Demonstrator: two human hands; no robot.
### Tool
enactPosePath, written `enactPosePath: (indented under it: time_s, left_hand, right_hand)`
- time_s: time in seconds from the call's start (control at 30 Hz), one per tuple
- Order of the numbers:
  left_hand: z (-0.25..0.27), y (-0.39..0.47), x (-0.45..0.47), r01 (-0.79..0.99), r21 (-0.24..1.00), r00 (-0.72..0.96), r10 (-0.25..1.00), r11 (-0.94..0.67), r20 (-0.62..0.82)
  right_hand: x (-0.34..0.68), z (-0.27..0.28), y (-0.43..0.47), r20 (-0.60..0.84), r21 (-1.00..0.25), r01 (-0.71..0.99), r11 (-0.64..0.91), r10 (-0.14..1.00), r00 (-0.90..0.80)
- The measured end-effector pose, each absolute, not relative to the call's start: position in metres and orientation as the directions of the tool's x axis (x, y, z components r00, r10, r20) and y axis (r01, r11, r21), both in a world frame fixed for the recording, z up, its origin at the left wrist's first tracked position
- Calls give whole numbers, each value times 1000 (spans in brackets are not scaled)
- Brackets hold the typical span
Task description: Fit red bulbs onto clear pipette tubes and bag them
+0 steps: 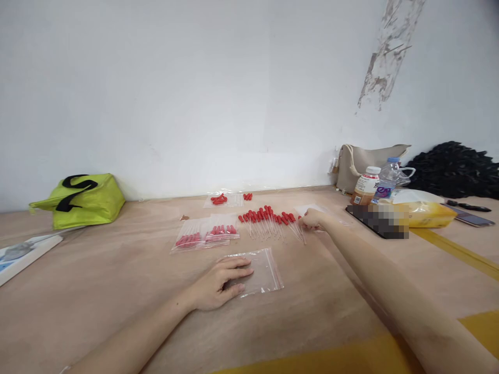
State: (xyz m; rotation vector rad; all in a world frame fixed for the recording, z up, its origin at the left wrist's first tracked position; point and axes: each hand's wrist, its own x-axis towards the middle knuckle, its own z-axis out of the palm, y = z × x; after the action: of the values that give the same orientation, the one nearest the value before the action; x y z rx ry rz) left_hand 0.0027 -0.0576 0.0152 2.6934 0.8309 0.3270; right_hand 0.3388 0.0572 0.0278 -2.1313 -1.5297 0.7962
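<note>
My left hand (220, 280) lies with its fingers spread on a clear zip-lock bag (261, 272), pressing it to the table. At the right end of a row of droppers (265, 215) with red bulbs and thin clear stems, my right hand (312, 219) has its fingers closed on a dropper (300, 220). The rest of the row lies side by side, bulbs pointing toward the wall. Two filled bags, a left one (189, 239) and a right one (221, 230), lie left of the row with droppers inside. Under and behind my right hand is more clear plastic bag (331, 214).
Near the wall lie a bag with red bulbs (219, 199) and a few loose red bulbs (248, 197). A yellow-green bag (89, 200) stands at left. On the right are a tea bottle (366, 186), a clear bottle (388, 179), a tissue pack (427, 210) and a beige bag (374, 156).
</note>
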Motion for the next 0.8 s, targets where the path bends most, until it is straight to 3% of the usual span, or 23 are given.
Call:
enactPosePath:
  time_s: [0.23,0.37,0.5,0.67,0.8]
  left_hand:
    - [14,-57,3,498,355,807,573,-791,146]
    - [14,-58,3,512,347,800,583,-786,140]
    - [15,-58,5,517,334,801,583,-788,135]
    - [14,-57,5,512,345,799,583,-787,144]
    - [13,-57,4,509,345,801,581,-788,145]
  right_hand:
    - [336,43,37,-109,-881,452,-142,989,97]
    - [319,36,8,-44,-958,284,-27,998,-53]
    - [295,10,-19,47,-999,4,49,972,-232]
    - [277,-8,-28,161,-982,-100,159,987,-14]
    - [274,-8,-26,168,-978,-108,176,983,76]
